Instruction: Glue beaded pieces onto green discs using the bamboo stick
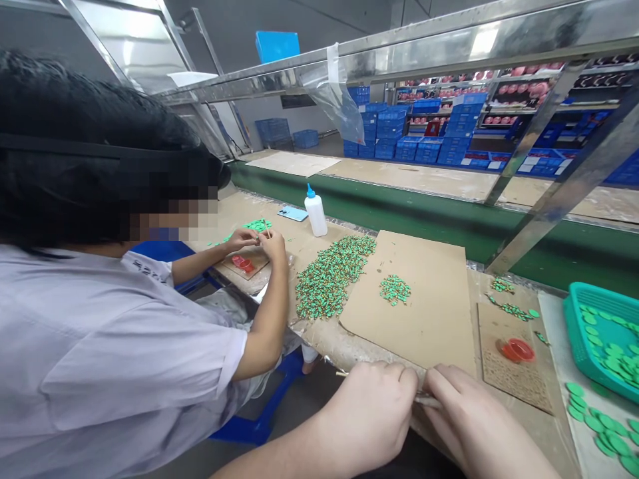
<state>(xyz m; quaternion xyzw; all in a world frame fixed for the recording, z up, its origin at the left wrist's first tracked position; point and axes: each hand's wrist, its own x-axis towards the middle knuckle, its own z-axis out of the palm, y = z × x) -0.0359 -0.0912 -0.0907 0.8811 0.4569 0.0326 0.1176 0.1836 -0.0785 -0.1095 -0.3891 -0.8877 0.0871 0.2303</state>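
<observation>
My left hand (372, 409) is closed in a fist over the near table edge, and a thin pale stick (342, 374) pokes out on its left side. Right beside it, my right hand (466, 412) has its fingers closed on a thin greyish piece (428, 400) that spans the gap between both hands. Whether stick and piece are one thing I cannot tell. Ahead lies a cardboard sheet (429, 319) bearing a small pile of green pieces (395, 290). To the right, a small red dish (517, 350) sits on a speckled board (514, 382).
A co-worker (124, 352) sits at left, both hands around a thin stick. Nearby are a large green-and-gold pile (332, 276), a white bottle (316, 216) and a phone (292, 213). Green discs (606, 432) lie beside a green basket (574, 332). A metal frame (539, 153) crosses above.
</observation>
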